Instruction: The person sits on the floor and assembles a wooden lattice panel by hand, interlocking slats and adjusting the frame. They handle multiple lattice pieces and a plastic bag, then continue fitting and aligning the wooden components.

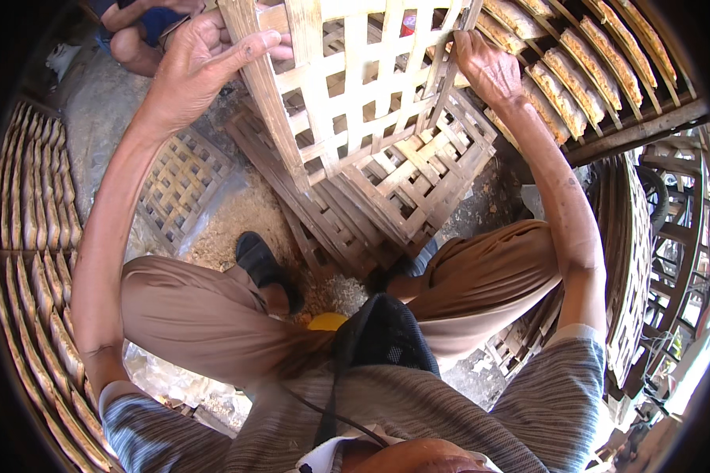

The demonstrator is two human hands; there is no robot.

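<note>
Bamboo lattice rack (355, 87), pale and newly split, stands tilted between both hands, raised above a stack of similar racks. Left hand (205, 59) is closed over the rack's left edge strip, thumb and fingers wrapped round the slat. Right hand (487, 69) grips the rack's right edge, fingers curled over the frame, knuckles toward the camera. Both arms are extended forward, well apart, with the rack spanning the gap.

Directly below the hands, the stack of lattice racks (386, 197) leans on the ground, darker and more weathered than the held one. Below the left hand, a single flat lattice panel (183, 185) lies on the floor (102, 118), with wood shavings (244, 225) scattered beside it. Nearer the body, the person's knees in brown trousers (205, 315) bracket a black shoe (262, 264).

Beyond the right hand, a rack of flat drying pieces (576, 79) runs along dark rails. Outward from the left arm, curved rows of similar pieces (35, 236) fill a tray. Past the left hand, another person's arm (134, 31) is partly visible.
</note>
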